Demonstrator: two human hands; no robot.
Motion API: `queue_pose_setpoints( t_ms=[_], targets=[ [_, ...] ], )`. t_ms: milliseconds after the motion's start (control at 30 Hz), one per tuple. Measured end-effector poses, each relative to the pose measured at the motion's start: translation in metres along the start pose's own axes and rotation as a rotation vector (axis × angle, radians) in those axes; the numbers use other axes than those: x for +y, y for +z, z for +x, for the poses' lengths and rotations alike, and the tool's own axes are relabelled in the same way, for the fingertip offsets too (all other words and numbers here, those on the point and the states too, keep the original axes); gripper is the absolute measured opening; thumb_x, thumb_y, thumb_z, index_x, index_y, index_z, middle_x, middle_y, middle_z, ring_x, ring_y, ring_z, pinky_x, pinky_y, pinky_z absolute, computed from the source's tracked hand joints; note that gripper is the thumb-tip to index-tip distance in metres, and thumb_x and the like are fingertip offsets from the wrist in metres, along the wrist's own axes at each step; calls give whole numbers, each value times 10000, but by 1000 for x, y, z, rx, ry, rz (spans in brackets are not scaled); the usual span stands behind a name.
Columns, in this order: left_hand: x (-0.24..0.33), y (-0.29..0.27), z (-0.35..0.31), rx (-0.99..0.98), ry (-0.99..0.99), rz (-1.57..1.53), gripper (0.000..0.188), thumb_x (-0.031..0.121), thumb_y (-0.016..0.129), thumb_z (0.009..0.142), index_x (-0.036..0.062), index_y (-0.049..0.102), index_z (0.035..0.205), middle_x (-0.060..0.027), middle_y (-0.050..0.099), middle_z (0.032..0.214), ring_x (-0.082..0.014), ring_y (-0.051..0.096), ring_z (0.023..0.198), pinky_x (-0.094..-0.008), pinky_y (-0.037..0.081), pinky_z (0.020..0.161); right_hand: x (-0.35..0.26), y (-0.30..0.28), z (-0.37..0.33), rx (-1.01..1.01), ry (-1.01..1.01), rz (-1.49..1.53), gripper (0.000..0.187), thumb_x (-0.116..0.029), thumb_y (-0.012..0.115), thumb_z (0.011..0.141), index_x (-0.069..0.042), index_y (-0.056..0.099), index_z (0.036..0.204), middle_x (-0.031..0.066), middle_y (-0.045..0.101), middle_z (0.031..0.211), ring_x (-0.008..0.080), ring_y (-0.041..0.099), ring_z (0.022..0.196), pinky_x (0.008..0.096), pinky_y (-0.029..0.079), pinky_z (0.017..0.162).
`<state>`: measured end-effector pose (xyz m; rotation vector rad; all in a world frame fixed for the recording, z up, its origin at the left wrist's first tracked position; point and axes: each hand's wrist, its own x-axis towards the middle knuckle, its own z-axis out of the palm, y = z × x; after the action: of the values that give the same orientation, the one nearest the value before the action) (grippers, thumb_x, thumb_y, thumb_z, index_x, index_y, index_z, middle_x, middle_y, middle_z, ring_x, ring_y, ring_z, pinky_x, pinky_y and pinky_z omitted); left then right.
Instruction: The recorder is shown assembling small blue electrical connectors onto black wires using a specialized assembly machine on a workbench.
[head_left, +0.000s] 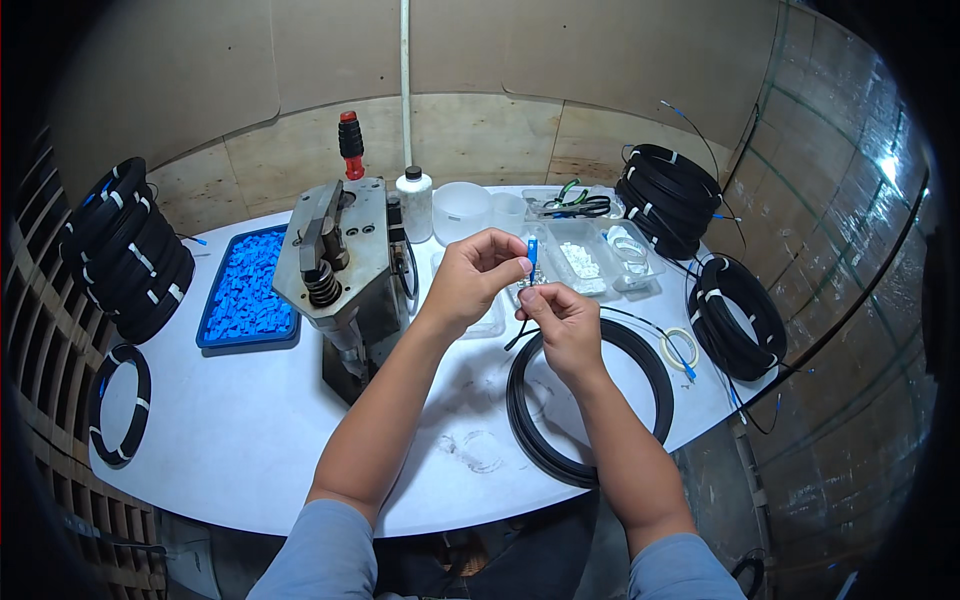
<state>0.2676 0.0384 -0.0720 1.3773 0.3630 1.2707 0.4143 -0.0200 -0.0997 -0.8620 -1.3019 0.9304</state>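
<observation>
Between thumb and fingers, my left hand pinches a small blue cable connector, held upright above the table. Just below it, my right hand is closed in a pinch on the thin black cable under the connector; the fingers partly hide the grip. A coil of black cable lies flat on the table beneath my right forearm. From it a cable end with another blue connector reaches to the right, passing by a roll of pale tape.
A metal press stands left of my hands, beside a blue tray of small blue parts. Clear plastic boxes with white parts, a bottle and scissors sit behind. Stacked cable coils flank the white table.
</observation>
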Motion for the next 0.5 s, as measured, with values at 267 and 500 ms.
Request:
queue_pose_setpoints(
  t_ms=[267,500],
  targets=[
    [5,2,-1,-2,-16,-6,142,29,662,840,-4,616,970,-46,646,913,-96,592,841,-261,479,786,0,0,-1,21,-43,-83,151,-148,690,872,2,672,866,50,668,741,82,599,679,223,471,640],
    [4,2,-1,-17,-19,-23,133,23,655,841,0,613,966,-46,645,918,-95,589,846,-259,477,778,2,1,-1,31,-20,-50,154,-150,709,856,0,674,855,52,671,736,82,599,672,228,474,636]
  ],
)
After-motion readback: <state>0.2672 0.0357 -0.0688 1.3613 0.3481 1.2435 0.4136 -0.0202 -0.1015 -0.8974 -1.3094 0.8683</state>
